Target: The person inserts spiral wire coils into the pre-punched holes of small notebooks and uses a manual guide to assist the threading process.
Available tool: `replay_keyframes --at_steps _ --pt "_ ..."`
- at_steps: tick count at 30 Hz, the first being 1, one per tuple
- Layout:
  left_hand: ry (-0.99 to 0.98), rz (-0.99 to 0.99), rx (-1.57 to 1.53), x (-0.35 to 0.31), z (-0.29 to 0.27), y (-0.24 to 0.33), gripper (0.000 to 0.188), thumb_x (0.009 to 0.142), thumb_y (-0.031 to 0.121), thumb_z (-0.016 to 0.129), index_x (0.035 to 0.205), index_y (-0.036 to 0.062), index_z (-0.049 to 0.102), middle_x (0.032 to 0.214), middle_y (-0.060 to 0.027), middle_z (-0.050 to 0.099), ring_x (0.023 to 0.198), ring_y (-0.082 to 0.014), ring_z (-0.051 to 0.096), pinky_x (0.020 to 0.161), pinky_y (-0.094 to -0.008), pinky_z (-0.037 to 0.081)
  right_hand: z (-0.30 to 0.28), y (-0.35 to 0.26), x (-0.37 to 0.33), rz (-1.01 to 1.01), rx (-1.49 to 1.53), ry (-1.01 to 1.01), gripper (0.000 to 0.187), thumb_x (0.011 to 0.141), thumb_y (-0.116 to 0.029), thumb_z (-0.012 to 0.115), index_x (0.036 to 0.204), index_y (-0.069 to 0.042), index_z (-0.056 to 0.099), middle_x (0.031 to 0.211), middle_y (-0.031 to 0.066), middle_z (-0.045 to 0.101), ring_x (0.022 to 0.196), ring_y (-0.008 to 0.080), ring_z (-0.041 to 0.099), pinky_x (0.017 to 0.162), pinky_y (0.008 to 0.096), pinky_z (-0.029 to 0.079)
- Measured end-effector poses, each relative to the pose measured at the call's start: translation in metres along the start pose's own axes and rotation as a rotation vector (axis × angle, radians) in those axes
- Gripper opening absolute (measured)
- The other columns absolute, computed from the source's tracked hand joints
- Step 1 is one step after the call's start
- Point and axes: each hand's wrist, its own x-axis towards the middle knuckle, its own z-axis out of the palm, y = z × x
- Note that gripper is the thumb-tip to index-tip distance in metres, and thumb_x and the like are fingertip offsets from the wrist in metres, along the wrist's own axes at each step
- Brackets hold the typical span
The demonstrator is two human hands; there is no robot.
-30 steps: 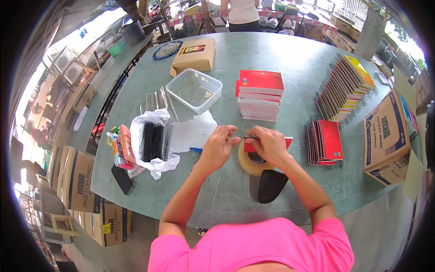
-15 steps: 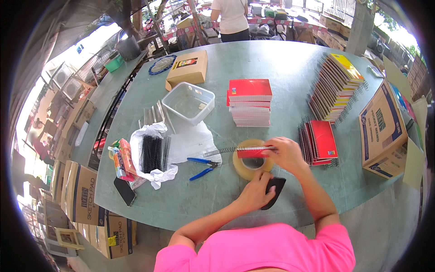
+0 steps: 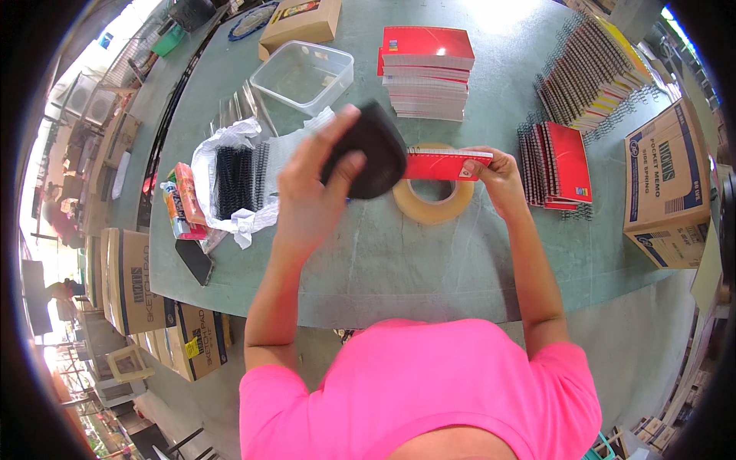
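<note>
My left hand [image 3: 307, 203] is raised over the table, its fingers closed on a flat black piece with rounded corners [image 3: 368, 153], blurred by motion; its kind does not show. Just right of it, my right hand [image 3: 500, 178] pinches the right end of a small red notebook [image 3: 435, 165]. A wire coil [image 3: 422, 148] runs along the notebook's upper edge, its left part hidden by the black piece. Beneath the notebook lies a wide roll of clear tape [image 3: 437, 213]. The blue cutters are almost wholly hidden behind my left hand.
Red notebooks [image 3: 426, 77] are stacked at the back middle. Coil-bound notebooks [image 3: 563, 165] stand right, before a taller bound stack [image 3: 590, 69] and a carton [image 3: 667, 184]. Left are a clear plastic tub [image 3: 303, 77], black coils [image 3: 241, 180] in white wrapping and a phone [image 3: 195, 261].
My left hand has lifted the black piece off the table, up and leftward. The coil no longer sticks out visibly left of the notebook. The whole view has tilted nearer to me.
</note>
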Motion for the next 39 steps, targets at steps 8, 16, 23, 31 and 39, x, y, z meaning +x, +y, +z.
replay_keyframes --at_steps 8,16,23,31,39 --pt "-0.07 -0.097 -0.098 0.005 0.02 -0.007 0.032 0.084 0.01 0.061 0.115 0.0045 0.06 0.097 -0.0131 0.064 0.081 -0.0199 0.061 0.08 -0.0353 0.046 0.004 0.004 -0.009 -0.055 -0.025 0.022 0.02 0.083 -0.004 0.063 0.102 0.003 0.064 0.09 0.0042 0.067 0.08 0.0081 0.06 0.075 0.0229 0.048" --pt "-0.214 0.096 0.184 -0.001 0.04 -0.007 0.035 0.078 0.012 0.066 0.113 0.0137 0.063 0.086 -0.0149 0.061 0.074 -0.032 0.057 0.074 -0.0376 0.046 0.002 0.006 -0.01 -0.037 -0.057 0.026 0.019 0.084 -0.003 0.062 0.102 0.003 0.064 0.087 0.0032 0.066 0.079 0.0071 0.058 0.073 0.0216 0.047" --pt "-0.123 0.191 0.024 0.007 0.041 -0.005 0.037 0.08 0.007 0.063 0.116 0.0111 0.061 0.081 -0.0139 0.061 0.077 -0.0237 0.059 0.072 -0.0325 0.046 0.006 0.004 -0.005 -0.109 0.054 0.002 0.017 0.084 0.0 0.06 0.101 0.003 0.062 0.09 0.0047 0.066 0.082 0.0099 0.06 0.077 0.0244 0.049" --pt "-0.131 0.222 0.075 0.015 0.053 0.005 0.04 0.077 0.005 0.067 0.116 0.0107 0.061 0.082 -0.0145 0.062 0.077 -0.0236 0.061 0.074 -0.0325 0.048 0.008 -0.004 -0.013 -0.116 -0.034 -0.046 0.02 0.085 -0.004 0.061 0.104 0.002 0.062 0.089 0.0019 0.065 0.08 0.0057 0.057 0.072 0.0213 0.047" --pt "-0.077 0.216 0.035 0.025 0.055 0.01 0.034 0.081 0.008 0.062 0.115 0.0086 0.061 0.085 -0.016 0.062 0.076 -0.0278 0.061 0.071 -0.0356 0.049 0.01 -0.002 -0.018 -0.043 -0.119 -0.036 0.02 0.085 -0.001 0.058 0.104 0.002 0.063 0.088 -0.0005 0.066 0.081 0.005 0.057 0.072 0.0219 0.047"
